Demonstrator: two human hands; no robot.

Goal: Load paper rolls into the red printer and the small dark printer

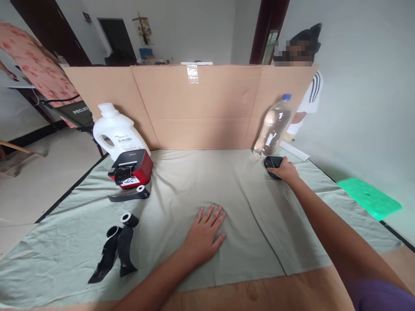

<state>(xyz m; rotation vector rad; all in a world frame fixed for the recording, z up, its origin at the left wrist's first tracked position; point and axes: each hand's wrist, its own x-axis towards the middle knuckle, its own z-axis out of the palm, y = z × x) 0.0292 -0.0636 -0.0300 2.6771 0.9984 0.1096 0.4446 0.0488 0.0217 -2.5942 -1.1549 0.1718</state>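
Observation:
My left hand [204, 235] lies flat on the pale green cloth [201, 177], its fingers spread and nothing in them. At the right, my right hand [288, 170] grips a small black rounded object [273, 162], whose exact kind I cannot make out. Just behind that object, a clear plastic bottle [274, 123] with a blue cap leans against the cardboard. To the left sits a red and black label printer [138, 168] with a dark strip at its front. One black roll [141, 192] lies before it, and two more black rolls [129, 220] with loose tails lie nearer me.
A white jug [121, 131] stands behind the printer. Upright cardboard [201, 99] closes off the table's back. A green plastic stool [369, 196] is beside the right edge. One person [311, 90] stands behind at right, another [42, 65] at left beside a dark folding chair [74, 113].

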